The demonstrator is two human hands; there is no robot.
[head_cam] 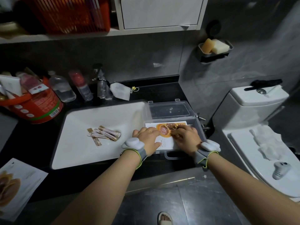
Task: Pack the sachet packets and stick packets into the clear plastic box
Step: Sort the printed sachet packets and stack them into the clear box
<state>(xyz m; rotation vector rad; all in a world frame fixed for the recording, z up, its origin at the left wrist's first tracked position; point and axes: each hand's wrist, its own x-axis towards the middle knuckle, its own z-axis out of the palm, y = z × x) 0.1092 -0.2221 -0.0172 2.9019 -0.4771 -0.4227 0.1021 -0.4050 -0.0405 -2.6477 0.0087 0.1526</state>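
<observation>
Head view: sachet packet (164, 135) lies under flat, spread fingers (176, 134) inside clear plastic box (197, 127).

My hands press a glossy white printed sachet packet (164, 140) inside the clear, smooth plastic box (197, 127). Shiny foil-like pink stick packets (105, 133) lie in the smooth white glazed basin (97, 114).

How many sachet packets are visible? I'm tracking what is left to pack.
2: one sachet packet in the clear plastic box under both hands, another on the counter's near-left edge. More may be hidden beneath.

Four stick packets (103, 134), two sachet packets (164, 132), one box (198, 127).
</observation>
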